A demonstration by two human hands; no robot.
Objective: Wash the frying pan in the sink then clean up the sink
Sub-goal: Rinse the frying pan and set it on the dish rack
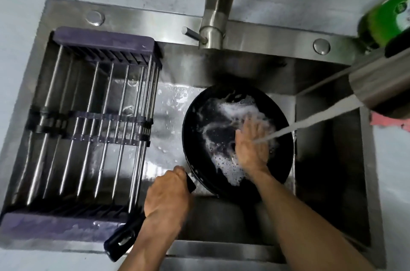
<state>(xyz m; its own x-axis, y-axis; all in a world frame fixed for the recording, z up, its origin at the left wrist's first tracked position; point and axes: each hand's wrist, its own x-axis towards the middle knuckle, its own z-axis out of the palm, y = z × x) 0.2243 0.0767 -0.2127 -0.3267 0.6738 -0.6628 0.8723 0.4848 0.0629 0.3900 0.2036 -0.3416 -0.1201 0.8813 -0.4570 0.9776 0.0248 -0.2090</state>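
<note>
A black frying pan (pixel 199 120) lies tilted in the steel sink (pixel 328 160), its inside streaked with white foam. My left hand (pixel 166 195) is closed around the pan's black handle (pixel 124 237), which reaches past the sink's front edge. My right hand (pixel 250 144) lies flat inside the pan on the foam, fingers spread and blurred. A stream of water (pixel 310 120) from the faucet head (pixel 381 84) at the right strikes the back of that hand. I cannot see anything held in my right hand.
A drying rack (pixel 88 128) with metal bars and purple ends spans the sink's left half. The faucet base (pixel 217 15) stands at the back rim. A green bottle (pixel 386 18) sits at the back right, and something pink (pixel 388 122) on the right counter.
</note>
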